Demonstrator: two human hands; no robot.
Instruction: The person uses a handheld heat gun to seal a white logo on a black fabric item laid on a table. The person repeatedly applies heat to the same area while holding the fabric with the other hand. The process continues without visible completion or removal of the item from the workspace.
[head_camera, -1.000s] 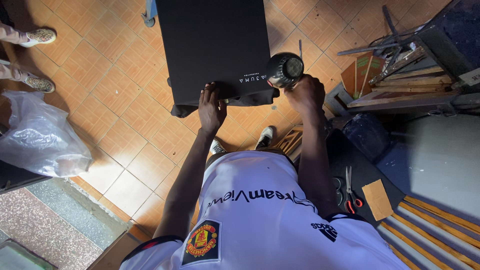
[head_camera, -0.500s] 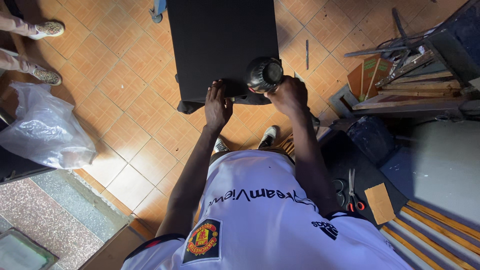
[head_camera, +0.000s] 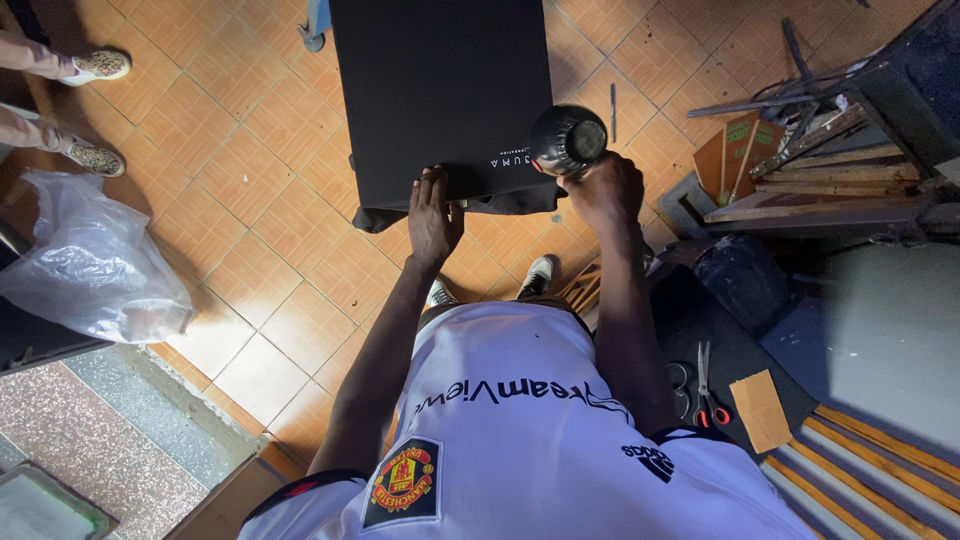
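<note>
The right hand was wrapped tight around a round black tool with a shiny rim. Its round head stuck up just above the fist, over the near edge of a flat black cloth-covered board. The left hand lay flat and loose on that same edge, just beside the fist. Far off to the left sat a crinkly clear plastic bag; what was inside could not be seen.

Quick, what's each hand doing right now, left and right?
Left hand: open, pressed flat on the near edge of the black fabric.
Right hand: closed around the handle of a round black tool held over the fabric's corner.
</note>
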